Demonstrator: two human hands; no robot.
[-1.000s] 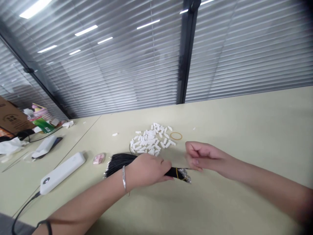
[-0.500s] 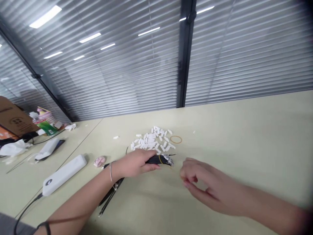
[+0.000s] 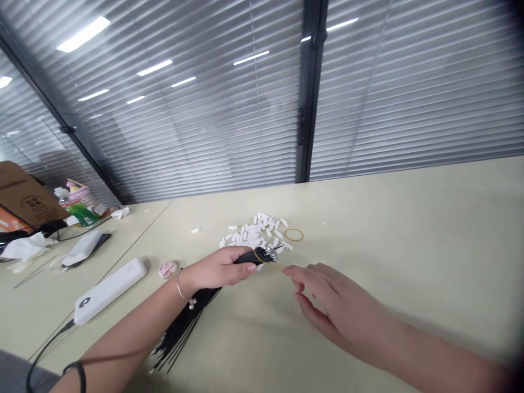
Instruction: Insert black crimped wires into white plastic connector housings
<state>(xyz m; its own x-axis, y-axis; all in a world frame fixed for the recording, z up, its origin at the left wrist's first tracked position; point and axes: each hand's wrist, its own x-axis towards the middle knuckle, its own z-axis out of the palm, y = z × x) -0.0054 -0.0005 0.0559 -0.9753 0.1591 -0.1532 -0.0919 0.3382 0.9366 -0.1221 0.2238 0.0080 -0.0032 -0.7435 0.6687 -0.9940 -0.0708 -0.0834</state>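
Note:
My left hand (image 3: 231,267) is closed around a bundle of black wires (image 3: 245,257) with silvery metal terminals (image 3: 268,252) at the near-right end. A yellow rubber band (image 3: 257,254) circles the bundle just behind these tips. The wires' long tails (image 3: 180,330) trail under my left wrist toward the front edge. Just right of the terminals is my right hand (image 3: 327,303), index finger stretched toward the bundle and thumb apart from it. A faint, blurred yellowish strand runs from the bundle to that index fingertip, seemingly part of the band hooked on it.
Behind the bundle lies a pile of small white plastic connector housings (image 3: 249,232), with a loose rubber band (image 3: 293,234) beside it. A white power bank (image 3: 110,289), a pink scrunched item (image 3: 167,269), tissues (image 3: 24,246) and a cardboard box (image 3: 28,196) are at left.
My left hand has shifted the bundle left and slightly up, and more wire tails show below the wrist. My right hand has moved left, its index finger extending and its thumb parting.

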